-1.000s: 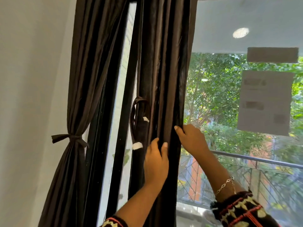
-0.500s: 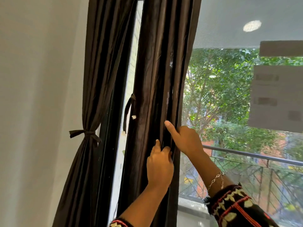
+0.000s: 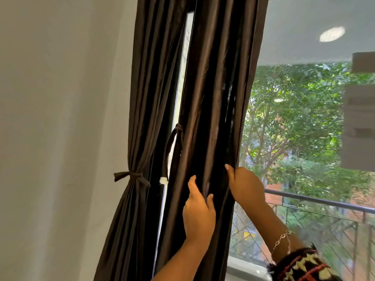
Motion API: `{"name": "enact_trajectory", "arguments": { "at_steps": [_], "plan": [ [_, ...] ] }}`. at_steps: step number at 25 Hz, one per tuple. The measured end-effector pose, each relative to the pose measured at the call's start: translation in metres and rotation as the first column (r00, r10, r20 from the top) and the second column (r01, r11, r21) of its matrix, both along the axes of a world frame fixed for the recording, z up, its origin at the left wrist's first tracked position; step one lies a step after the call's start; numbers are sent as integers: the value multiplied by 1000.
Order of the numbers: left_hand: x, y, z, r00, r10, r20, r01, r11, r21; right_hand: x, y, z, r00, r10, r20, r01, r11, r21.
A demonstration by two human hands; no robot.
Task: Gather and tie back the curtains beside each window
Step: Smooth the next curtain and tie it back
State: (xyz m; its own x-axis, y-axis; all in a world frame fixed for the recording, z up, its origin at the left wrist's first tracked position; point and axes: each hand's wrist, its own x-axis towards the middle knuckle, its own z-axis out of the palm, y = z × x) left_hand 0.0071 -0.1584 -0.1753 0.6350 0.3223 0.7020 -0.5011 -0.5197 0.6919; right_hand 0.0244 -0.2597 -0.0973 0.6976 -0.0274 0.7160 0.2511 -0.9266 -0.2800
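Observation:
A dark brown curtain (image 3: pixel 211 94) hangs loose at the left edge of the big window (image 3: pixel 304 122). My left hand (image 3: pixel 199 213) grips its front folds, fingers curled into the cloth. Just to the right, my right hand (image 3: pixel 244 185) holds the curtain's window-side edge, fingers tucked behind the fabric. A loose tie strap (image 3: pixel 172 147) with a white tip dangles on the curtain's left side. Further left, a second curtain (image 3: pixel 142 98) is gathered and knotted by its tie (image 3: pixel 133 176).
A white wall (image 3: pixel 60 128) fills the left. A narrow strip of window frame (image 3: pixel 178 102) shows between the two curtains. Papers (image 3: pixel 359 126) are stuck on the glass at the right. A balcony railing (image 3: pixel 324 202) and trees lie outside.
Both hands have bunched the loose curtain tighter, the right hand drawing its edge leftward toward the left hand. The view has shifted, so the curtains sit further right.

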Motion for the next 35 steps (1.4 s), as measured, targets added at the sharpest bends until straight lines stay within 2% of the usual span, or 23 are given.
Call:
{"name": "enact_trajectory", "arguments": {
  "at_steps": [4, 9, 11, 15, 16, 18, 20, 21, 22, 23, 25, 26, 28, 31, 35],
  "plan": [
    [5, 8, -4, 994, 39, -103, -20, 984, 177, 5, 8, 2, 999, -30, -9, 30, 998, -51],
    [4, 2, -8, 983, 74, -168, -15, 944, 329, 14, 30, -1, 989, 142, 30, -142, 990, 24],
    [8, 1, -10, 984, 71, -162, -10, 937, 349, 17, 35, -2, 988, 142, 58, -143, 990, 4],
    [14, 9, -10, 990, 23, -138, 25, 940, 339, 25, 41, -5, 999, 32, 32, -31, 998, -46],
    [12, 10, -11, 996, -4, -85, 31, 946, 324, 27, 42, -7, 999, 21, 32, -20, 999, -41],
    [8, 12, -16, 981, -53, 187, 1, 963, 271, 31, 42, -9, 999, 11, 33, -10, 1000, -23],
    [7, 19, -16, 873, -22, 488, -86, 977, 197, 33, 40, -11, 999, 17, 29, -17, 1000, 3],
    [10, 23, -13, 823, 12, 568, -118, 981, 151, 34, 39, -13, 999, 23, 28, -23, 1000, 16],
    [14, 29, -8, 819, 59, 571, -135, 987, 91, 34, 38, -14, 999, 25, 29, -25, 999, 28],
    [17, 34, -1, 858, 92, 505, -119, 993, 21, 34, 37, -14, 999, 23, 29, -24, 999, 36],
    [20, 38, 5, 952, 5, 307, 5, 999, -33, 31, 35, -13, 999, 18, 29, -20, 999, 43],
    [21, 39, 4, 974, -59, 221, 61, 998, -2, 29, 36, -13, 999, 19, 28, -20, 999, 38],
    [22, 36, -4, 992, -83, 100, 74, 993, 88, 25, 38, -11, 999, 33, 35, -34, 999, 34],
    [21, 30, -11, 994, -86, 67, 77, 988, 132, 22, 44, -12, 992, 121, 39, -124, 990, 69],
    [23, 20, -10, 993, -112, 44, 103, 980, 170, 18, 51, -15, 952, 295, 81, -305, 932, 194]
  ]
}}
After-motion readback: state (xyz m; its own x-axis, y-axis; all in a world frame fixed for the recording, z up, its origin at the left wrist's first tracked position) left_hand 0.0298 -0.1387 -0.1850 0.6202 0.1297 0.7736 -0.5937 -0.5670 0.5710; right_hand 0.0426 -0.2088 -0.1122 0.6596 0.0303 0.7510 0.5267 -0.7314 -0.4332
